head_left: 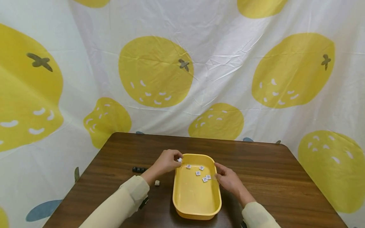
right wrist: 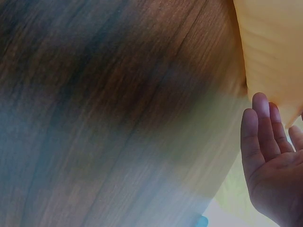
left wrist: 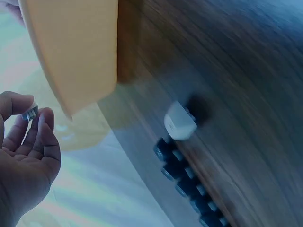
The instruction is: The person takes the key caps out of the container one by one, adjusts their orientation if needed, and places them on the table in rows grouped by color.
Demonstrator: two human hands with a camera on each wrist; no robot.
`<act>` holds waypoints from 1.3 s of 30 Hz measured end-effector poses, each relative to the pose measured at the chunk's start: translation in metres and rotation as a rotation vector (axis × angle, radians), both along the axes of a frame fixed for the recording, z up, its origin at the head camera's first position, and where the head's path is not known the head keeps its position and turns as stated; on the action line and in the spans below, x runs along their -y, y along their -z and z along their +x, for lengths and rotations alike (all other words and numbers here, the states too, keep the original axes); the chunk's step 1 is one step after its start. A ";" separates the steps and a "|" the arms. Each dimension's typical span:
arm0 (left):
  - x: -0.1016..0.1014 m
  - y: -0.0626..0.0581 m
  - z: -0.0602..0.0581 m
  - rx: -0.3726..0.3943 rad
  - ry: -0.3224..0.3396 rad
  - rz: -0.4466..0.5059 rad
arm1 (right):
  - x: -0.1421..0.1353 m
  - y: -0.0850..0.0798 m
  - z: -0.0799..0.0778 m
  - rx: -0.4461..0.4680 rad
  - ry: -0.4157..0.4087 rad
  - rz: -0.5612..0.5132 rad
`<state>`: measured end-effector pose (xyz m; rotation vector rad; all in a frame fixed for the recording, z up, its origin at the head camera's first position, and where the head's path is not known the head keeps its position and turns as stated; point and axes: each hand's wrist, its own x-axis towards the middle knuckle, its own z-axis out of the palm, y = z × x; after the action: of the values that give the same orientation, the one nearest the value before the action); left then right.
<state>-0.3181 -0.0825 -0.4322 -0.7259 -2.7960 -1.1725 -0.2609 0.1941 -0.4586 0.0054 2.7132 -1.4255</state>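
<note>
My left hand (head_left: 168, 160) is at the far left corner of a yellow tray (head_left: 196, 202), pinching a small white block (left wrist: 31, 112) between thumb and fingertips. Several small white blocks (head_left: 198, 173) with printed codes on top lie loose in the tray's far half. At the tray's right side, my right hand (head_left: 229, 181) holds the rim, its thumb at the edge. The right wrist view shows that hand's fingers (right wrist: 266, 125) fairly straight along the outer wall.
Left of the tray, a row of small black blocks (head_left: 138, 170) lies on the dark wooden table (head_left: 271, 186), partly hidden by the left forearm. A single off-white block (head_left: 157, 183) sits nearer me. A lemon-patterned cloth (head_left: 216, 82) hangs behind the table.
</note>
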 end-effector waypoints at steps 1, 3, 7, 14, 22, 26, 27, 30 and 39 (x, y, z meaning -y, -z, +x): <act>0.004 0.000 0.001 0.002 -0.008 0.013 | 0.000 0.000 0.000 0.003 0.003 -0.001; 0.012 0.000 0.003 -0.003 -0.026 0.037 | 0.000 0.000 0.000 0.006 0.005 -0.004; 0.030 0.002 0.007 -0.016 -0.073 0.090 | 0.000 -0.001 0.001 0.007 -0.003 -0.003; 0.061 0.008 0.011 -0.034 -0.151 0.129 | -0.001 -0.002 0.002 0.009 -0.007 -0.012; 0.083 0.014 0.021 -0.008 -0.179 0.162 | -0.003 0.000 0.001 0.004 -0.030 -0.036; 0.091 0.019 0.025 0.008 -0.189 0.157 | -0.005 0.000 0.000 0.010 -0.035 -0.038; 0.093 0.020 0.026 0.017 -0.194 0.158 | -0.006 0.000 0.000 0.010 -0.039 -0.039; 0.099 0.025 0.029 0.059 -0.217 0.164 | -0.007 0.000 0.000 0.018 -0.045 -0.047; 0.114 0.038 0.033 0.064 -0.201 0.120 | -0.008 -0.003 -0.002 0.022 -0.073 -0.046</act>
<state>-0.2847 -0.1965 -0.4702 -0.3953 -2.7402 -1.3311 -0.2634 0.2019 -0.4552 -0.0790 2.6338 -1.4581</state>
